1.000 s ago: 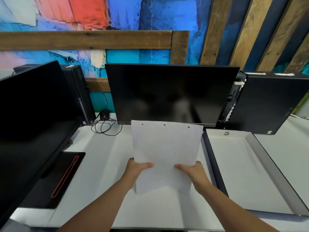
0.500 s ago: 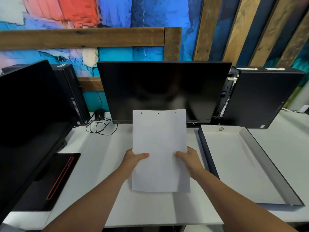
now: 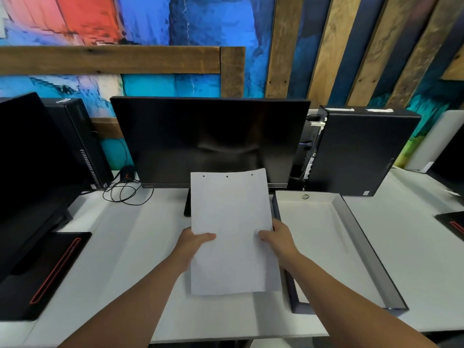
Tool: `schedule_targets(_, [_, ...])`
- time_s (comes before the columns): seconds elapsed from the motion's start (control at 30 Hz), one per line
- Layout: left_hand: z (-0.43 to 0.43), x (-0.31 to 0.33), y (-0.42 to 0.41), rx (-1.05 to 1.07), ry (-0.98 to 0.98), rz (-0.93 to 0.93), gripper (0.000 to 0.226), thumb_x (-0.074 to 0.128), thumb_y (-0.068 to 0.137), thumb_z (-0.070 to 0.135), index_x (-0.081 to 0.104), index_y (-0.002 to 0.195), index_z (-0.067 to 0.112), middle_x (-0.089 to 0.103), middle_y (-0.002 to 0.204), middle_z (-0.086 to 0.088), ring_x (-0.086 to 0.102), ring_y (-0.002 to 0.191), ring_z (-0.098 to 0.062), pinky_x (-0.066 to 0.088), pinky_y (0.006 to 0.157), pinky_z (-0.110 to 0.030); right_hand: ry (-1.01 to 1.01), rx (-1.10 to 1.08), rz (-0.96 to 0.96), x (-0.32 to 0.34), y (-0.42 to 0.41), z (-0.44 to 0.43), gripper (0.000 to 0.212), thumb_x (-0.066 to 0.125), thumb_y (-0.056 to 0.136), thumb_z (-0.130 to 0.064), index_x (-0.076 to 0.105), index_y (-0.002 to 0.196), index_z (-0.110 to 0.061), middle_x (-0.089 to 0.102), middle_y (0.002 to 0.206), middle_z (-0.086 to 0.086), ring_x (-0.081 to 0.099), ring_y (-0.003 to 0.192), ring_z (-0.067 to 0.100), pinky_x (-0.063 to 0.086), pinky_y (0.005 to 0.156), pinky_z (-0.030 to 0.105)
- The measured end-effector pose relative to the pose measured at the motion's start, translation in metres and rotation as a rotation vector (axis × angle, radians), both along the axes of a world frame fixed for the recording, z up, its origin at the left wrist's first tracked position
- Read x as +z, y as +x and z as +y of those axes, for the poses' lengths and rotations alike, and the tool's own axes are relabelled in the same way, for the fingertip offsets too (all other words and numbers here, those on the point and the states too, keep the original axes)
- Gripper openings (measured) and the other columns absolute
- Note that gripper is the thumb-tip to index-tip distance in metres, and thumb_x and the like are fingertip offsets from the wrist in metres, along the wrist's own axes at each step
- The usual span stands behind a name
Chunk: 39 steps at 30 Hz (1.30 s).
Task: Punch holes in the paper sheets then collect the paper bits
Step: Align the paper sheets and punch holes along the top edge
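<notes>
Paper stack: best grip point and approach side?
Pinch the paper sheets at both long side edges, just below mid-height, coming from the near side, thumbs on top, as the left hand and right hand do now. The sheets are thin and bow at the punched top edge, so two opposed grips probably keep them flat.

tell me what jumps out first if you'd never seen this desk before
The white paper sheets stand out first, held up at mid-desk by the left hand and right hand, with three punched holes along their top edge. Behind them a dark monitor fills the middle, under a vivid red and blue painted wall. A shallow open tray lies to the right on the desk.
</notes>
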<state>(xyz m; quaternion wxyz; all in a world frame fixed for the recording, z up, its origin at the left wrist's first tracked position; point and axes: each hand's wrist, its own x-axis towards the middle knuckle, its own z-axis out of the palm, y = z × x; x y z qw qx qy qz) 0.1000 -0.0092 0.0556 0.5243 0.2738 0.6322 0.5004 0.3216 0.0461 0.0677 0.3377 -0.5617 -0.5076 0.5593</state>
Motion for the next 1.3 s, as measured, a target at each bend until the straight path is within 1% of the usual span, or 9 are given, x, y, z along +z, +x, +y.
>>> schedule_targets(0.33, [0.041, 0.019, 0.089, -0.085, 0.067, 0.019, 0.034, 0.069, 0.079, 0.000, 0.065, 0.112, 0.006, 0.070, 0.105, -0.009, 0.067, 0.095, -0.024, 0.053, 0.080, -0.031, 0.063, -0.081, -0.062, 0.019, 0.086, 0.026, 0.019, 0.054, 0.061, -0.017, 0.055, 0.080, -0.015, 0.062, 0.088, 0.005, 0.057, 0.078, 0.024, 0.046, 0.066, 0.032])
schedule_targets(0.5, [0.055, 0.020, 0.135, -0.106, 0.053, 0.015, 0.033, 0.051, 0.082, -0.005, 0.062, 0.110, 0.009, 0.067, 0.096, -0.006, 0.063, 0.086, -0.023, 0.050, 0.070, -0.030, 0.071, -0.140, -0.084, 0.017, 0.131, 0.030, 0.037, 0.055, 0.057, -0.020, 0.054, 0.093, -0.014, 0.062, 0.091, 0.005, 0.058, 0.080, 0.024, 0.043, 0.062, 0.029])
schedule_targets(0.67, [0.068, 0.003, 0.172, -0.158, 0.035, 0.115, 0.033, 0.053, 0.083, -0.004, 0.061, 0.113, 0.008, 0.067, 0.103, -0.009, 0.063, 0.092, -0.026, 0.052, 0.074, -0.030, 0.096, -0.209, -0.102, 0.002, 0.179, 0.038, 0.046, 0.059, 0.078, -0.001, 0.042, 0.116, -0.020, 0.060, 0.089, 0.011, 0.056, 0.069, 0.023, 0.042, 0.056, 0.027])
schedule_targets(0.77, [0.072, -0.006, 0.189, -0.153, -0.013, 0.174, 0.019, 0.054, 0.085, -0.001, 0.064, 0.098, 0.008, 0.066, 0.093, -0.009, 0.062, 0.084, -0.025, 0.049, 0.068, -0.027, 0.115, -0.219, -0.164, -0.006, 0.200, 0.041, 0.045, 0.056, 0.081, 0.003, 0.036, 0.113, -0.022, 0.054, 0.086, 0.005, 0.052, 0.068, 0.018, 0.039, 0.053, 0.026])
schedule_targets(0.87, [0.075, -0.015, 0.198, -0.160, -0.063, 0.205, 0.009, 0.054, 0.083, -0.001, 0.059, 0.078, 0.005, 0.060, 0.080, -0.010, 0.055, 0.074, -0.025, 0.041, 0.064, -0.028, 0.115, -0.237, -0.227, -0.015, 0.213, 0.040, 0.033, 0.051, 0.081, 0.007, 0.045, 0.104, -0.016, 0.050, 0.088, -0.001, 0.049, 0.070, 0.012, 0.038, 0.053, 0.024])
schedule_targets(1.0, [0.079, -0.024, 0.210, -0.173, -0.131, 0.284, 0.036, 0.056, 0.080, -0.005, 0.040, 0.053, 0.013, 0.046, 0.060, -0.003, 0.046, 0.061, -0.021, 0.036, 0.060, -0.027, 0.105, -0.247, -0.322, -0.028, 0.224, 0.041, 0.028, 0.045, 0.081, 0.009, 0.052, 0.101, -0.009, 0.053, 0.091, 0.005, 0.047, 0.072, 0.017, 0.038, 0.057, 0.027])
schedule_targets(1.07, [0.081, -0.028, 0.216, -0.196, -0.158, 0.319, 0.033, 0.056, 0.078, -0.006, 0.042, 0.055, 0.013, 0.047, 0.063, -0.004, 0.048, 0.068, -0.021, 0.039, 0.064, -0.030, 0.091, -0.235, -0.368, -0.036, 0.227, 0.041, 0.031, 0.041, 0.082, 0.011, 0.052, 0.106, -0.006, 0.053, 0.095, 0.007, 0.048, 0.075, 0.021, 0.038, 0.058, 0.028])
schedule_targets(1.17, [0.085, -0.035, 0.226, -0.282, -0.196, 0.356, 0.018, 0.053, 0.079, -0.008, 0.053, 0.074, 0.009, 0.053, 0.081, -0.009, 0.054, 0.082, -0.023, 0.045, 0.072, -0.032, 0.054, -0.181, -0.471, -0.048, 0.230, 0.040, 0.038, 0.038, 0.082, 0.011, 0.049, 0.114, -0.006, 0.053, 0.103, 0.011, 0.050, 0.081, 0.026, 0.039, 0.064, 0.028])
schedule_targets(1.3, [0.088, -0.039, 0.243, -0.372, -0.290, 0.364, 0.018, 0.050, 0.085, -0.005, 0.051, 0.086, 0.013, 0.051, 0.096, -0.009, 0.052, 0.093, -0.024, 0.046, 0.073, -0.030, 0.020, -0.088, -0.583, -0.057, 0.232, 0.039, 0.044, 0.036, 0.085, 0.010, 0.044, 0.125, -0.006, 0.052, 0.098, 0.010, 0.052, 0.077, 0.026, 0.034, 0.050, 0.024])
